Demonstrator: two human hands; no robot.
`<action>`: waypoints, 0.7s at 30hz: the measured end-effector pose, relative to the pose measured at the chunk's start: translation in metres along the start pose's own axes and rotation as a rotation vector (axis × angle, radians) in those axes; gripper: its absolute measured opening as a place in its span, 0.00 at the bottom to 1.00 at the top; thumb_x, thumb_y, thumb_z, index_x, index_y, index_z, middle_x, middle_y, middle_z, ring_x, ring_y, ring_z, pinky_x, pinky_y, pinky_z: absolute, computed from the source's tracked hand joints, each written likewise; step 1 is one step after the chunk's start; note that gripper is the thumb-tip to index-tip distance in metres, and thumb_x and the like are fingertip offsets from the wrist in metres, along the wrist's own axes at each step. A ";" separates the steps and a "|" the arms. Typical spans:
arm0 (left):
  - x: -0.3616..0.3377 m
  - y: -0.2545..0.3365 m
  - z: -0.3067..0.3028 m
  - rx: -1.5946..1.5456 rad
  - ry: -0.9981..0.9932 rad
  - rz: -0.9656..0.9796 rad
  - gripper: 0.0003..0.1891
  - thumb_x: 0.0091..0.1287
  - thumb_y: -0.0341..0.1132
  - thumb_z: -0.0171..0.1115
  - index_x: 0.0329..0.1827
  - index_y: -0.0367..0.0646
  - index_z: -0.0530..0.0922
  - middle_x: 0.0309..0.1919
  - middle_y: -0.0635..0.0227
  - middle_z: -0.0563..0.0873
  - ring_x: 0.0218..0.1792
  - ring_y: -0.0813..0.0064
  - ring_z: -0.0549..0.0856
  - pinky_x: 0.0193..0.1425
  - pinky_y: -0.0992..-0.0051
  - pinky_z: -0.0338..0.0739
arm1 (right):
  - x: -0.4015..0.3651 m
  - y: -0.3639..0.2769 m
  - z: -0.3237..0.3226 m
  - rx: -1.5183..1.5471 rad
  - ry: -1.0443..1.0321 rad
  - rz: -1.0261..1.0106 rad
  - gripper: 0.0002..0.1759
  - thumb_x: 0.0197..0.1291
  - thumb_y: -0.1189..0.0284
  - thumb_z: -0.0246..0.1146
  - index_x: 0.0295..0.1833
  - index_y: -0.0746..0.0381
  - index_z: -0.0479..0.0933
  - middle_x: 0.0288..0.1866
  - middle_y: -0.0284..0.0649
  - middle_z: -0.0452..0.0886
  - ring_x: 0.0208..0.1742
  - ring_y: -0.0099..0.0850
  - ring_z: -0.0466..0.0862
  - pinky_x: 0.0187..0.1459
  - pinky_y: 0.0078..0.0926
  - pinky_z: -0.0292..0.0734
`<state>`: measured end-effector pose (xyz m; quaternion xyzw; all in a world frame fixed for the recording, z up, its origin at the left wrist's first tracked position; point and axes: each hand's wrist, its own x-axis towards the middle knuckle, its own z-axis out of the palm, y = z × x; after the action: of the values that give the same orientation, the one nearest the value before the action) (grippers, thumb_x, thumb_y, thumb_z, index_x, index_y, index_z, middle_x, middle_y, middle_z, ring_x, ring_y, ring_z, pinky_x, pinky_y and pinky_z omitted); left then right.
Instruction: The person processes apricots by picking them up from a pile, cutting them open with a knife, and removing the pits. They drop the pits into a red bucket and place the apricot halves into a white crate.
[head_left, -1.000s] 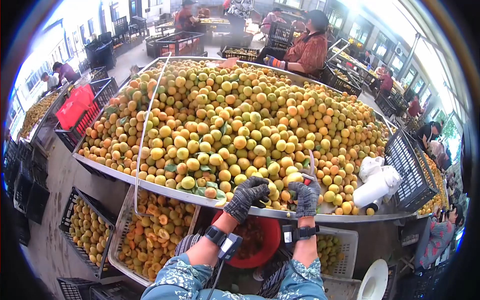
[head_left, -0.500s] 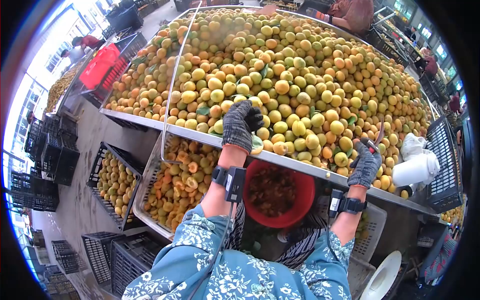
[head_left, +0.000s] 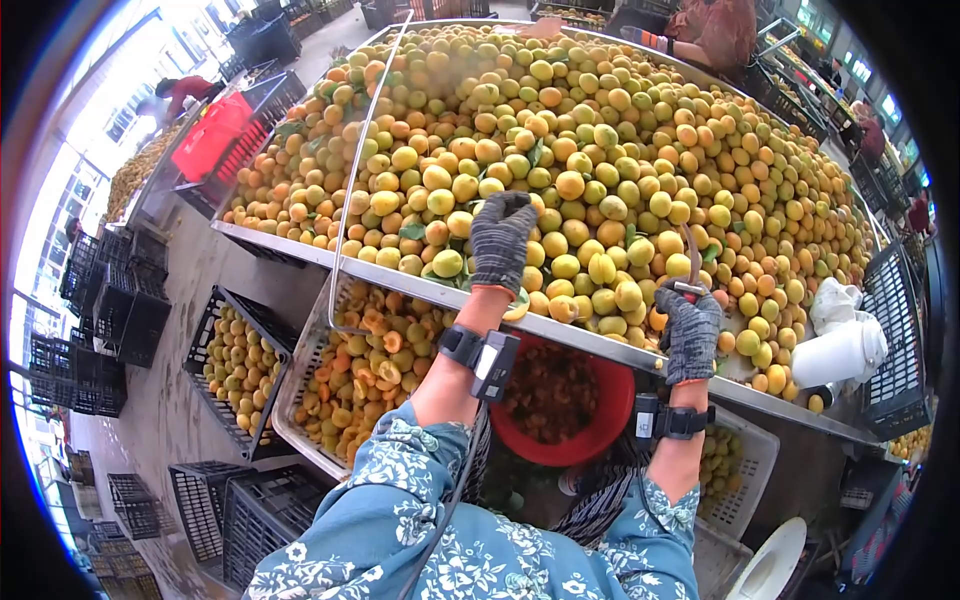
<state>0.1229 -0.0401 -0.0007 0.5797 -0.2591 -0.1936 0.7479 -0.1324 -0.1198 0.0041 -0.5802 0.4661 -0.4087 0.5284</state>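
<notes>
Showing the gloved left hand (head_left: 500, 245) laid palm down on the heap of apricots (head_left: 600, 130), well up from the metal table rim (head_left: 590, 340), fingers bent over the fruit beneath; impossible to tell whether closed on one apricot or merely resting, the grip being hidden by the back of the glove. Showing also the gloved right hand (head_left: 690, 330) clenched round a small knife (head_left: 688, 262), red handle at the fist, thin blade curving upward, just above the rim and apart from the left. Compared with one second earlier: then both hands together at the near edge around a single fruit; half a second earlier, already parted, left moving onto the pile, right out to the side; now left farther up the heap, right drawn back in toward the rim. Judged from this: one fruit done with, a fresh one being sought under the left fingers, knife kept ready. Below the rim, between the forearms, a red bucket (head_left: 612, 410) of dark scraps; to its left a tray (head_left: 290, 400) of halved apricots, then a black crate (head_left: 200, 345) of whole ones. Hard to make out: the bucket's contents and the white bundle (head_left: 835, 340) at the right end of the table. Cut off at the top edge: a co-worker's sleeve (head_left: 715, 25) across the heap.
</notes>
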 end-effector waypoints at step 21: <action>0.057 0.001 0.056 0.274 -0.306 0.039 0.27 0.47 0.42 0.77 0.49 0.40 0.82 0.41 0.65 0.86 0.42 0.69 0.85 0.50 0.71 0.78 | 0.003 -0.011 -0.021 0.056 0.037 -0.062 0.11 0.49 0.78 0.69 0.40 0.64 0.80 0.33 0.31 0.81 0.34 0.21 0.79 0.39 0.18 0.75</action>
<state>0.1334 -0.1163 0.0204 0.6345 -0.4049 -0.2278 0.6177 -0.1509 -0.1272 0.0168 -0.5716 0.4461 -0.4483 0.5228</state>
